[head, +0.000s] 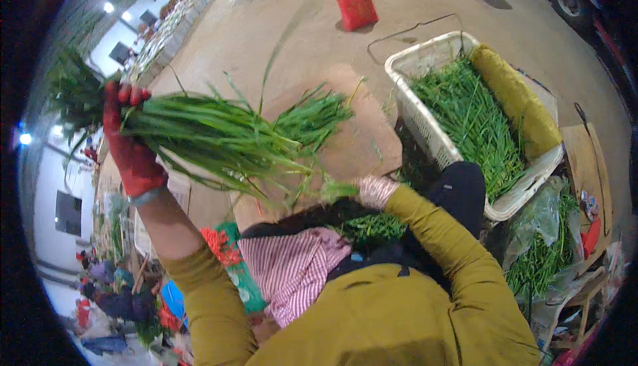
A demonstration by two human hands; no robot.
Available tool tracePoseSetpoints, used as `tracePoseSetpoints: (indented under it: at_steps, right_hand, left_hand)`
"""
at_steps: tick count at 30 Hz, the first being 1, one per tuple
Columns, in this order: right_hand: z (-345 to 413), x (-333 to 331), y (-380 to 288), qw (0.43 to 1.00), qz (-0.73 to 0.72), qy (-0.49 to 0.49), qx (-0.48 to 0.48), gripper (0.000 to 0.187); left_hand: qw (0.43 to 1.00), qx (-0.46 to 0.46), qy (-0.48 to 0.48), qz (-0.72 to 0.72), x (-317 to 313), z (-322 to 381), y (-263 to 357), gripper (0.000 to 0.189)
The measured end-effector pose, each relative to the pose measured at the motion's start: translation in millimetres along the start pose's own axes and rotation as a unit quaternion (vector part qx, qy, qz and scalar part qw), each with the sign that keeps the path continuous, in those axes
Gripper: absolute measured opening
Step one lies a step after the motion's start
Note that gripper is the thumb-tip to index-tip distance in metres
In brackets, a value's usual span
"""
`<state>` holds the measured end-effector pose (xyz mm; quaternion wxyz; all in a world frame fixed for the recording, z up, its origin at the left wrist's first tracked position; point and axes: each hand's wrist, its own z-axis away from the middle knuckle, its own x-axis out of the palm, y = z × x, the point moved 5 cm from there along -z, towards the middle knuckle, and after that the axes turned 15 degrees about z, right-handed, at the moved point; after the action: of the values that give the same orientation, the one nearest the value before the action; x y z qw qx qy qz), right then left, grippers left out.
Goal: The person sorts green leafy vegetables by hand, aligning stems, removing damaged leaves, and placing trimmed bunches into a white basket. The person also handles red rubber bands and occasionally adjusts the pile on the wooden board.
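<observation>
My left hand (pixel 130 137), in a red glove, is raised at the left and grips a large bunch of long green leafy stalks (pixel 214 132) near its leafy end. The stalks' pale ends point right over a low brown board (pixel 364 142). My right hand (pixel 376 191), in a light patterned glove, is at the board's near edge, closed around some green stalk pieces (pixel 339 189) that are blurred. A smaller pile of green leaves (pixel 316 117) lies on the board beyond the bunch.
At the right stands a white plastic crate (pixel 423 122) of greens with a rolled yellow cloth (pixel 518 97) along its side. A plastic bag of greens (pixel 543 246) is nearer. A red sack (pixel 355 5) stands ahead. People (pixel 119 301) are at the lower left.
</observation>
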<state>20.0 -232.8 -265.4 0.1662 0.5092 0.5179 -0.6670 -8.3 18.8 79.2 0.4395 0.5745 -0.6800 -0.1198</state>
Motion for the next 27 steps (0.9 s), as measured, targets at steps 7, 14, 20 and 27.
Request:
tracePoseSetpoints:
  at_steps: [7, 14, 20, 27]
  right_hand:
    - [-4.5, -146.9, -33.1, 0.901, -0.227, 0.332, -0.16, 0.042]
    - [-108.4, -136.3, -74.7, 0.961, -0.129, 0.096, -0.223, 0.043]
    - [-25.6, -31.9, -42.9, 0.947, -0.271, 0.024, -0.171, 0.045]
    - [-27.6, 19.4, -82.2, 0.907, -0.403, -0.04, -0.118, 0.055]
  left_hand:
    - [0.973, -0.106, -0.114, 0.171, 4.1, 13.5, -27.6, 0.022]
    - [0.884, -0.206, -0.206, 0.367, 28.4, 9.2, -43.8, 0.02]
    - [0.884, -0.175, -0.169, 0.399, -5.3, 1.4, -19.5, 0.016]
    - [0.88, -0.159, -0.151, 0.422, -27.4, -1.2, -18.1, 0.02]
